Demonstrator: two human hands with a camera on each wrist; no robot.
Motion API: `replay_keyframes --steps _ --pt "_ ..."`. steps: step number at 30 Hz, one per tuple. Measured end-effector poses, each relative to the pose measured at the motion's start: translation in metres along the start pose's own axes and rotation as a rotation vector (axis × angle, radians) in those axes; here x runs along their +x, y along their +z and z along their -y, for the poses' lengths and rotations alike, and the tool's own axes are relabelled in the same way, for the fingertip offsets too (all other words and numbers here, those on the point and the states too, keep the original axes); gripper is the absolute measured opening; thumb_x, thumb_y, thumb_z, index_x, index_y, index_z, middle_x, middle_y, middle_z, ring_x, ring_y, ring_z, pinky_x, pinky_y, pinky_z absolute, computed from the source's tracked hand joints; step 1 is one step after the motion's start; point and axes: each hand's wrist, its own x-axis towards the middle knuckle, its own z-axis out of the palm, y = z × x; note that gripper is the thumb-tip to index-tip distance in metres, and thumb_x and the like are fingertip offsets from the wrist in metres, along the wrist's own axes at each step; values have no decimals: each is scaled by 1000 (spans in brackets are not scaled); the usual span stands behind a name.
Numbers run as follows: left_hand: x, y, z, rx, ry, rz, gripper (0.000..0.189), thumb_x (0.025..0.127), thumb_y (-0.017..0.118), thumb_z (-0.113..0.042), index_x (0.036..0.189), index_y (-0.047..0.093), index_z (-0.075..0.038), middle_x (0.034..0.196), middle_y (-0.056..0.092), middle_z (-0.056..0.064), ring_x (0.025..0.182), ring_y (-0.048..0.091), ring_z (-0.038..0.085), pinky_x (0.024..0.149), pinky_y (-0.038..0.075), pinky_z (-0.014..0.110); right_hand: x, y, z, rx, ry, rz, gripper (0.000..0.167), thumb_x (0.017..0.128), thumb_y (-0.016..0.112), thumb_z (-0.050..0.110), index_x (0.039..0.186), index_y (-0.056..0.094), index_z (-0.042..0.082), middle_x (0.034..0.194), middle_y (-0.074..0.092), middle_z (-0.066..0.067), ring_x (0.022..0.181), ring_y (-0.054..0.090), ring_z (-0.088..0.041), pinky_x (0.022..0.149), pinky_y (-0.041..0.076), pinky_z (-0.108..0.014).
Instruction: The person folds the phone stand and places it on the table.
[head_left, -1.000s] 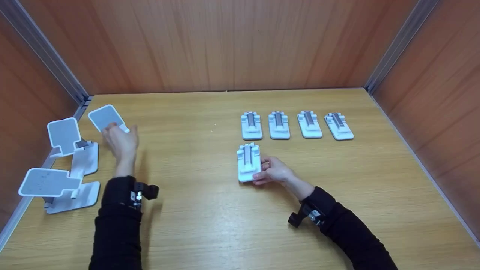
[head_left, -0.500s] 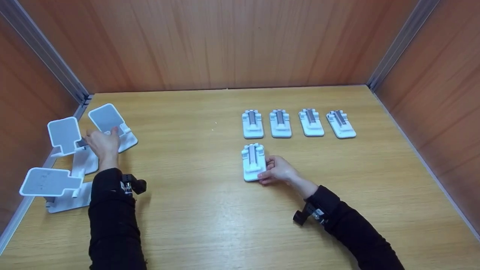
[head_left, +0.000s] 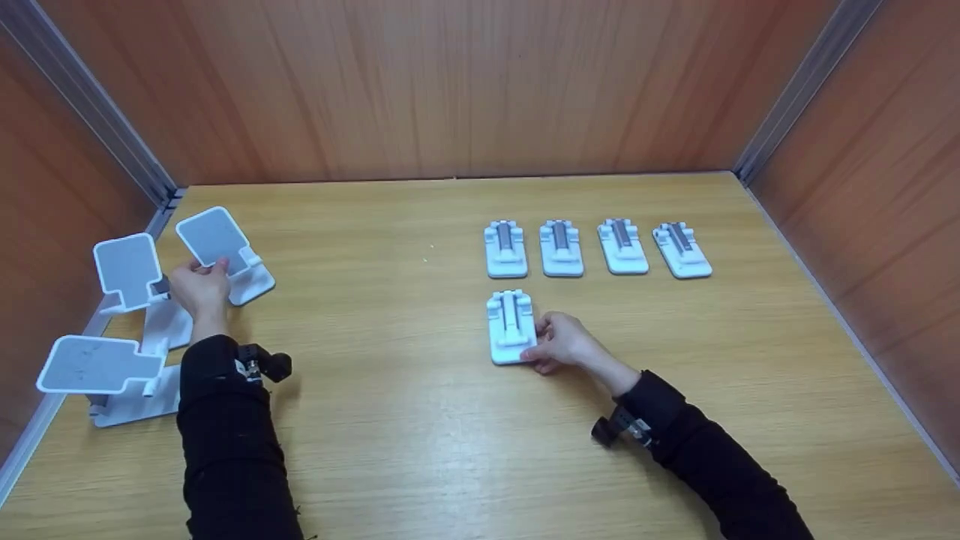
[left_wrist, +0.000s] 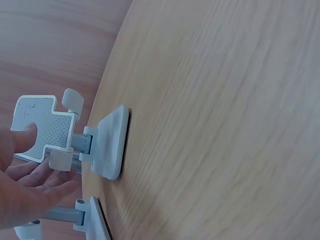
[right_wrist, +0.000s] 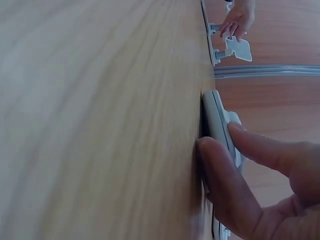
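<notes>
Just nearer than the row of folded stands [head_left: 562, 251], the right hand [head_left: 566, 341] pinches a lone folded stand [head_left: 511, 326]; well left of that row, the left hand [head_left: 199, 291] grips an unfolded stand [head_left: 214, 234] by its plate. Likely light and stiff, both suit holding by the base edge.

The counter [head_left: 390, 420] has a light yellow-brown, wood-grain surface with the grain running crosswise in the head view. A reddish-brown wood-grain rear panel [head_left: 465, 90] stands upright along its far edge; a fine vertical seam [head_left: 469, 150] is visible near mid-width. Matching panels enclose both sides: left side panel [head_left: 60, 172] and right side panel [head_left: 862, 187]. Grey metal profiles line the left rear corner [head_left: 97, 105] and right rear corner [head_left: 806, 86]. Pale strips border the counter's side edges. Light produces a soft, whitish reflection [head_left: 450, 457] on the near-centre surface.
</notes>
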Motion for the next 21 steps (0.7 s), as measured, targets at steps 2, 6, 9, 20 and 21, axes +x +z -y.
replay_keyframes --steps 2,6,9,20,21 --pt "19 3 10 -67 -40 -4 43 83 61 -25 121 54 -5 76 50 -7 92 51 16 80 40 22 0 0 0 -30 -9 -3 40 68 72 -3 97 45 -6 67 59 -14 46 58 -16 47 52 -30" --pt "22 0 7 -286 -163 12 41 81 63 -19 120 55 -7 70 48 -10 74 49 4 72 41 17 -1 -1 1 -84 -12 -10 40 68 74 0 97 46 -6 68 60 -14 47 58 -17 47 52 -31" --pt "4 -5 -5 -452 -219 -3 24 82 61 -10 106 60 -6 67 50 -8 66 52 3 66 46 16 -1 -1 2 -113 -1 -14 40 68 74 1 97 47 -5 69 60 -14 49 59 -18 48 52 -30" --pt "-13 6 -31 -484 -157 87 8 84 55 -3 92 57 -2 63 55 -3 57 57 7 54 48 14 -4 -5 4 -117 5 -30 36 70 72 1 98 49 -1 74 58 -14 54 61 -21 51 53 -31" --pt "-18 8 -36 -474 -145 112 13 85 55 -4 98 57 -2 66 56 -2 59 58 7 56 49 14 -6 -5 6 -118 -5 -35 35 72 71 3 99 49 -1 73 58 -14 55 61 -21 52 53 -31"
